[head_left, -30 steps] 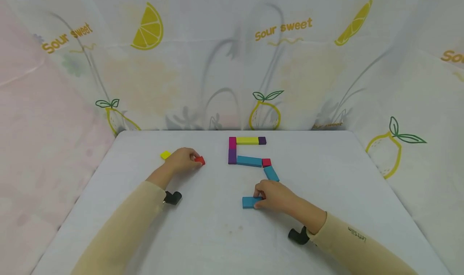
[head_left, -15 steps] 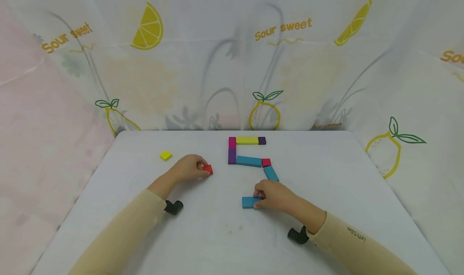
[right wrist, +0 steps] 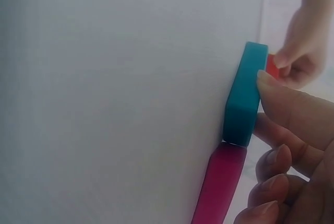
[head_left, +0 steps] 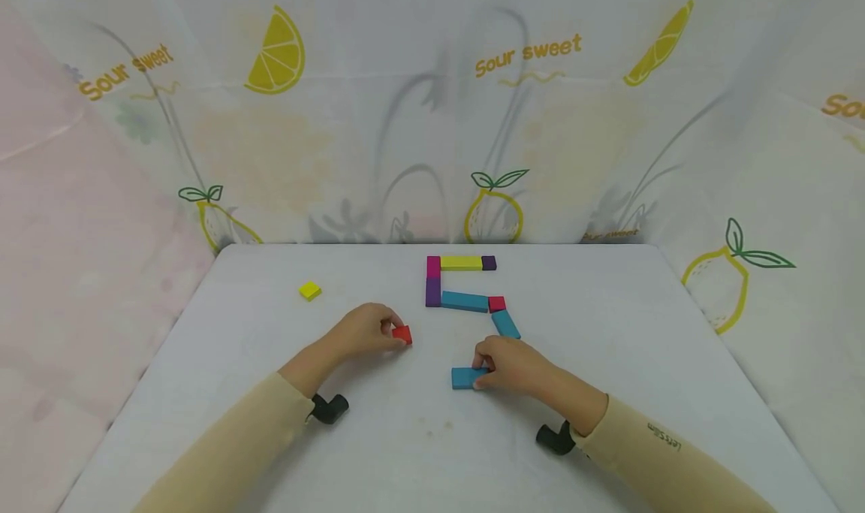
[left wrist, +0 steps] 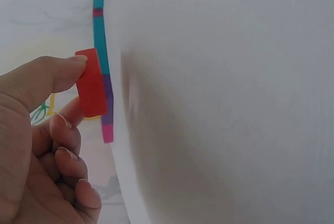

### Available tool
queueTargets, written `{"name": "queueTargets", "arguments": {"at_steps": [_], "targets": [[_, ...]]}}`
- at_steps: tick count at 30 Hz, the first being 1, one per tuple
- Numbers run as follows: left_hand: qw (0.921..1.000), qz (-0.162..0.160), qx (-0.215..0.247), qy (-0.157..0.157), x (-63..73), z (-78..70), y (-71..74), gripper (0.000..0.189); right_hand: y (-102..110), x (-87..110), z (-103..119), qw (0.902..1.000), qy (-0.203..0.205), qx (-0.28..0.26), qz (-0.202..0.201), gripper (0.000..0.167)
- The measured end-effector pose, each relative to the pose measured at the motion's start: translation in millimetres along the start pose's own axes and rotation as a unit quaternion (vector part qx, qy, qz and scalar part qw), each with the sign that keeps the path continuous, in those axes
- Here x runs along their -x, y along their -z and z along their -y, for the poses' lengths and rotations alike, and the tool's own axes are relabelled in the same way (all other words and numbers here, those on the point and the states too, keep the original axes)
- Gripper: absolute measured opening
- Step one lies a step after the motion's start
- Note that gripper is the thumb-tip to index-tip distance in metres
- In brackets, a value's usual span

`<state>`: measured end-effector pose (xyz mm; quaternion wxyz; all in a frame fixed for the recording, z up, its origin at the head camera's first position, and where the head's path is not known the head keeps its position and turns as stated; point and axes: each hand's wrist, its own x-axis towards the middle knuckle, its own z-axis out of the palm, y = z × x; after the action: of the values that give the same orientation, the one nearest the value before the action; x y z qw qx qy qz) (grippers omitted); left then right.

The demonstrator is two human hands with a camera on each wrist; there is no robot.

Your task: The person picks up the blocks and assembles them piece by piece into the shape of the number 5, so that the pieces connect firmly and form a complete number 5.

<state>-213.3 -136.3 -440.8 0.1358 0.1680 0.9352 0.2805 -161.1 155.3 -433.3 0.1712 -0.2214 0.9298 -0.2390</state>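
Observation:
My left hand point(head_left: 361, 331) pinches a small red block point(head_left: 403, 336) between thumb and index finger; in the left wrist view it is held over the white table, other fingers curled. My right hand point(head_left: 515, 366) pinches a blue block point(head_left: 463, 378) resting on the table. In the right wrist view a magenta block point(right wrist: 219, 182) adjoins that blue block's end; in the head view my right hand hides it. Beyond the hands runs a bent line of blocks: dark purple point(head_left: 489, 263), yellow point(head_left: 461, 264), pink point(head_left: 433, 266), purple point(head_left: 433, 291), blue point(head_left: 465, 301), small crimson point(head_left: 496, 303) and blue point(head_left: 505, 324).
A small yellow block point(head_left: 310, 291) lies alone at the back left of the white table point(head_left: 595, 295). A lemon-print cloth point(head_left: 365, 137) hangs behind the table's far edge. Black wrist-mounted pieces point(head_left: 330, 408) sit below each sleeve cuff.
My left hand has carried the red block rightward and nearer, towards the blue block, uncovering the yellow block fully. My right hand has stayed in place on its blue block.

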Motion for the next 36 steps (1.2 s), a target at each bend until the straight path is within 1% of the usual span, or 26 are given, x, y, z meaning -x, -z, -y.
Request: {"name": "queueTargets", "arguments": {"at_steps": [7, 12, 16, 20, 28, 32, 36], "targets": [[0.9998, 0.012, 0.001, -0.013, 5.0, -13.1, -11.6, 0.027, 1.7, -0.1, 1.7, 1.0, -0.001, 0.0, 0.005, 0.02], [0.9993, 0.019, 0.003, -0.033, 9.3, -24.3, -17.7, 0.025, 3.0, 0.3, 3.6, 1.0, -0.001, 0.0, 0.006, 0.019], [0.9988, 0.02, -0.005, -0.044, 10.9, -29.5, -23.0, 0.025, 3.0, 0.1, 4.4, 1.0, -0.005, 0.0, 0.007, 0.019], [0.9982, 0.02, -0.011, -0.055, 11.4, -32.5, -28.2, 0.025, 2.9, -0.3, 4.5, 0.9999, -0.009, 0.0, 0.01, 0.019], [0.9974, 0.02, -0.034, -0.061, 9.9, -34.3, -34.7, 0.024, 3.1, -0.8, 4.2, 0.9999, -0.011, 0.001, 0.012, 0.019], [0.9978, 0.028, -0.028, -0.053, 9.1, -32.1, -34.2, 0.027, 3.4, -1.1, 3.9, 0.9999, -0.009, 0.001, 0.013, 0.019], [0.9979, 0.044, -0.005, -0.046, 8.8, -27.7, -30.4, 0.03, 3.9, -1.2, 3.6, 0.9999, -0.008, 0.0, 0.013, 0.019]]}}
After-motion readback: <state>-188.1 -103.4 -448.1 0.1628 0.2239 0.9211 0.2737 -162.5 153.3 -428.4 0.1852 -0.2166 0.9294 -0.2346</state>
